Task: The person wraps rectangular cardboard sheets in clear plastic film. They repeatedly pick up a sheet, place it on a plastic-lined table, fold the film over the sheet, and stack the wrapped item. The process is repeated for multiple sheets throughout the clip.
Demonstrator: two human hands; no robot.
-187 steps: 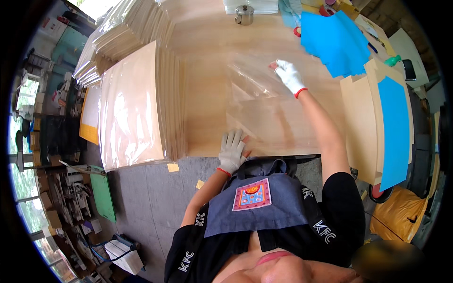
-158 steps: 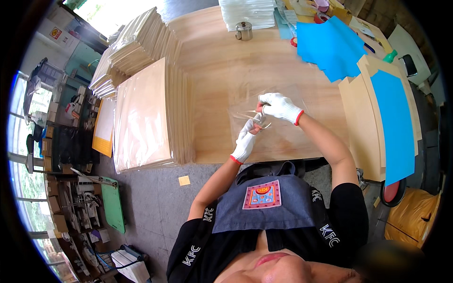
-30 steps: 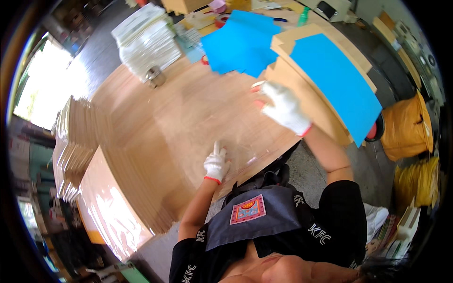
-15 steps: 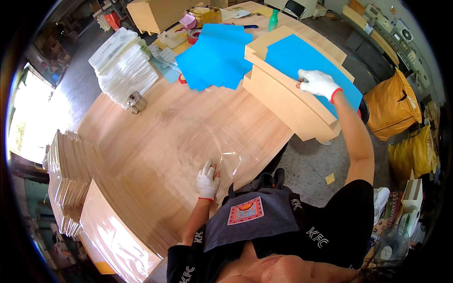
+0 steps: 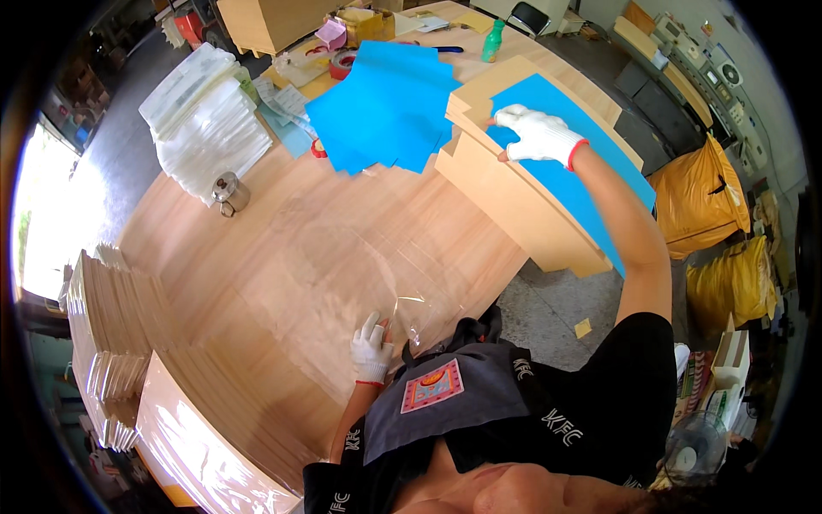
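Observation:
My left hand (image 5: 371,351), in a white glove with bare fingertips showing, rests on a clear plastic sleeve (image 5: 334,265) near the table's front edge. Its fingers are stretched out and apart. My right hand (image 5: 539,135), gloved alike, reaches over a blue sheet (image 5: 591,184) lying on a stack of tan boards (image 5: 492,187) at the right. The thumb and fingers are spread along the left edge of that stack, and its palm lies over the blue. Left of the boards, several more blue sheets (image 5: 377,107) lie in a fanned pile.
Film-wrapped tan packs (image 5: 214,420) are piled at the left front. A metal cup (image 5: 229,194) stands beside a stack of clear plastic packs (image 5: 210,128). Farther back are a red tape roll (image 5: 342,64), a green bottle (image 5: 492,41) and cartons. Yellow sacks (image 5: 698,197) stand right of the table.
My right hand has moved away from me and leftward along the stack's edge. The blue sheet under it has shifted toward me, its near corner now at the stack's end. My left hand stays put.

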